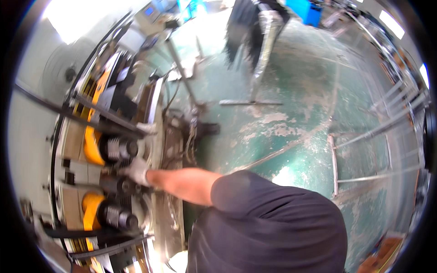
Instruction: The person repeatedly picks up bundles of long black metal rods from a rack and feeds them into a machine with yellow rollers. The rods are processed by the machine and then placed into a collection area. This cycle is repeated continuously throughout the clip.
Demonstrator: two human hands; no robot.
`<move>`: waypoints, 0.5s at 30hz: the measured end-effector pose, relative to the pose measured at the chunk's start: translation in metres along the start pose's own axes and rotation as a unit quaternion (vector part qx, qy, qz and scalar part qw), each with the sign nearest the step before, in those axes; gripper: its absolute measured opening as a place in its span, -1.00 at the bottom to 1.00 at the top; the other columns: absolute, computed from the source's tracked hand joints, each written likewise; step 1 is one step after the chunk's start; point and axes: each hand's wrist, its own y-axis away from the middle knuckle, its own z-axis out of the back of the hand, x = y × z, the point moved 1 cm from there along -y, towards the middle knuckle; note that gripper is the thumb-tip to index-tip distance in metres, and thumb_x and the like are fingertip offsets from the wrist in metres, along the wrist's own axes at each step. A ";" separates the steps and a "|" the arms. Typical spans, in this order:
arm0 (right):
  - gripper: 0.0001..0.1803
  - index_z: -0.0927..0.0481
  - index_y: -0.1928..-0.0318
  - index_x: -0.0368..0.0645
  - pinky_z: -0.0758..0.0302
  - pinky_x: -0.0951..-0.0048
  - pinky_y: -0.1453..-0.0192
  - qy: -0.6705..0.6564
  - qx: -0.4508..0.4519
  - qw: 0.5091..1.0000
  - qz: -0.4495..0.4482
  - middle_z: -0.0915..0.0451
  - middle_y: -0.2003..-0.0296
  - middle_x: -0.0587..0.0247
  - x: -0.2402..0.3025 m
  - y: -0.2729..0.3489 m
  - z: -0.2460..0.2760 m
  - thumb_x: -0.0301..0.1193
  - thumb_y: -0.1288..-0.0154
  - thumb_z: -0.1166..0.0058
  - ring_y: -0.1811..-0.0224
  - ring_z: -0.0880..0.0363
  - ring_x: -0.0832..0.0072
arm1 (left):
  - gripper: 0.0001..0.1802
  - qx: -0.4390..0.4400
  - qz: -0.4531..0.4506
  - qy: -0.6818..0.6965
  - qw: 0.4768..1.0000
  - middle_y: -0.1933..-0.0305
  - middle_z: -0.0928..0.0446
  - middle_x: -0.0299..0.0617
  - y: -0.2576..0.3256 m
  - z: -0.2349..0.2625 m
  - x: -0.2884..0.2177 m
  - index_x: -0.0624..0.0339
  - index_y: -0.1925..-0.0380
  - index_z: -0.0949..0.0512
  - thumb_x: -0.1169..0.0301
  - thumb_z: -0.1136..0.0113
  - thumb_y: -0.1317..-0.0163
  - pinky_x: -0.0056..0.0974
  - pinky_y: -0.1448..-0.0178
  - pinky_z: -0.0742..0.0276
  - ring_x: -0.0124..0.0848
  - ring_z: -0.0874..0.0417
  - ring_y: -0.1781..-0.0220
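Note:
My right hand (137, 171), in a pale glove, reaches left from a dark short sleeve into a long machine. It is at a dark cylindrical part (114, 184) between two black motor-like units. Its fingers are smeared and partly lost against the dark parts, so I cannot make out a grip. The upper black unit (119, 149) sits beside a yellow curved bracket (93, 146). Below the hand, the lower black unit (117, 216) adjoins another yellow bracket (92, 210). My left hand is not in view.
Metal bars (98, 113) cross over the machine. Dark strands hang on a metal stand (268, 41) at the far side of the worn green floor (296, 123). A metal frame (335, 166) stands at the right, with a brown box (382, 255) at the lower right.

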 end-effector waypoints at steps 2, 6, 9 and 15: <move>-0.54 -0.69 -0.13 -0.44 -0.75 0.26 0.10 -0.038 0.009 0.999 -0.011 -0.80 0.13 0.03 0.003 0.001 -0.001 -0.44 -0.29 -0.45 0.20 -0.77 0.35 | -0.51 0.076 -0.131 -0.289 0.945 -0.21 -0.66 0.01 -0.012 0.015 0.021 0.20 -0.33 -0.56 0.59 0.00 -0.41 -0.13 -0.27 -0.67 -0.13 -0.74 -0.16; -0.56 -0.72 -0.04 -0.51 -0.75 0.27 0.15 -0.058 0.025 0.998 -0.011 -0.80 0.21 0.00 0.003 0.001 -0.002 -0.41 -0.28 -0.45 0.28 -0.78 0.38 | -0.48 0.114 0.021 -0.120 0.986 -0.34 -0.67 -0.09 -0.018 0.036 0.044 0.11 -0.38 -0.61 0.60 0.06 -0.49 -0.25 -0.52 -0.54 -0.26 -0.70 -0.37; -0.56 -0.68 -0.11 -0.48 -0.74 0.33 0.22 -0.037 0.031 0.998 0.029 -0.80 0.19 0.03 0.000 -0.003 -0.004 -0.46 -0.30 -0.43 0.30 -0.78 0.39 | -0.57 0.103 0.091 0.019 0.990 -0.27 -0.71 -0.04 -0.013 0.037 0.030 0.24 -0.34 -0.63 0.41 0.04 -0.60 -0.24 -0.52 -0.52 -0.26 -0.71 -0.34; -0.57 -0.72 -0.04 -0.49 -0.71 0.31 0.16 -0.004 0.032 0.999 0.003 -0.81 0.17 0.00 -0.012 -0.012 -0.005 -0.39 -0.29 -0.44 0.26 -0.79 0.40 | -0.58 -0.024 0.139 0.049 0.989 -0.12 -0.75 0.01 -0.002 0.043 -0.009 0.33 -0.25 -0.67 0.28 -0.02 -0.66 -0.20 -0.47 -0.58 -0.24 -0.77 -0.24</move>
